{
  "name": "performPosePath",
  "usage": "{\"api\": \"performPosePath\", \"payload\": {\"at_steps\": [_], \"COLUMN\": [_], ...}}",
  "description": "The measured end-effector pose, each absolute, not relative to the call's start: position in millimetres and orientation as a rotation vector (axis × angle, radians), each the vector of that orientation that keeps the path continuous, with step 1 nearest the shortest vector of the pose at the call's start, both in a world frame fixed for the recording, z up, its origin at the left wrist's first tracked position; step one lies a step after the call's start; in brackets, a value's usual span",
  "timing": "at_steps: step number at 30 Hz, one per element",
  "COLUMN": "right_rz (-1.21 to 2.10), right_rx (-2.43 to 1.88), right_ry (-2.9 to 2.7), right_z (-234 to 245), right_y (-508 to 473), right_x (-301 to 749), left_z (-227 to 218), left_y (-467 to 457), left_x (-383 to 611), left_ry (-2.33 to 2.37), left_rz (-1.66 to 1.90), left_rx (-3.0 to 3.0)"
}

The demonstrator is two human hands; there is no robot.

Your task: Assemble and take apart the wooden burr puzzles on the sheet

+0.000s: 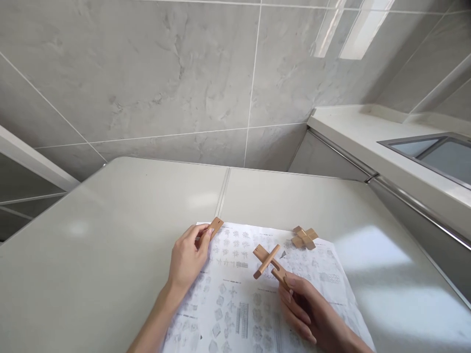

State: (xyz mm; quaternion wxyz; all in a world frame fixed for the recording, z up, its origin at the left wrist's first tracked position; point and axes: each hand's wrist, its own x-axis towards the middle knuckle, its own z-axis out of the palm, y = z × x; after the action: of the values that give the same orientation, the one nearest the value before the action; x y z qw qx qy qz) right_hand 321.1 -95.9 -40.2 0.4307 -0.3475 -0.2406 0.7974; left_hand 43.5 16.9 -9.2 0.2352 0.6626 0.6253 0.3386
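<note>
My left hand (191, 252) pinches a short flat wooden puzzle piece (217, 225) near the top left corner of the printed sheet. Its lower part is hidden behind my fingers. In my right hand (307, 306) is a cross of wooden puzzle pieces (267, 261), gripped by its lower end. One bar crosses over a slotted piece there, held above the paper. An assembled wooden cross puzzle (304, 238) rests by the sheet's top right edge, apart from both hands. The instruction sheet (231, 274) under my hands carries small drawings of puzzle shapes.
The pale table (121, 235) has a seam (223, 191) running toward the grey tiled wall (165, 73). On the right stands a white counter (342, 122) with a sink (441, 152). A white frame bar (37, 157) is at the left.
</note>
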Motion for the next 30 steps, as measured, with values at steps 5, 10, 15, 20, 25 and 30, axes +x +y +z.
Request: {"api": "performPosePath", "payload": {"at_steps": [5,10,15,20,25,30], "right_rz": [2.002,2.009,1.995,1.988,2.052,2.129], "right_rx": [-0.866,-0.853,-0.869,-0.901,-0.827,-0.708], "right_ry": [-0.621,-0.642,-0.671,-0.705,-0.722,-0.785], "right_z": [-41.9,-41.0,-36.1,-37.5,-46.1,-48.0], "right_y": [-97.8,-96.6,-96.7,-97.2,-98.9,-100.3], "right_x": [320.2,319.1,317.7,319.2,321.7,323.0], "left_z": [-14.6,-22.3,-23.8,-7.2,7.9,2.3], "left_y": [19.3,21.8,24.1,15.8,-2.3,-19.0], "left_x": [33.7,29.7,27.0,39.3,61.1,75.0], "left_ry": [1.805,1.895,1.94,1.805,1.059,0.703], "left_rz": [0.918,0.939,0.984,1.018,0.799,0.535], "left_rx": [1.913,1.91,1.902,1.922,1.636,1.569]}}
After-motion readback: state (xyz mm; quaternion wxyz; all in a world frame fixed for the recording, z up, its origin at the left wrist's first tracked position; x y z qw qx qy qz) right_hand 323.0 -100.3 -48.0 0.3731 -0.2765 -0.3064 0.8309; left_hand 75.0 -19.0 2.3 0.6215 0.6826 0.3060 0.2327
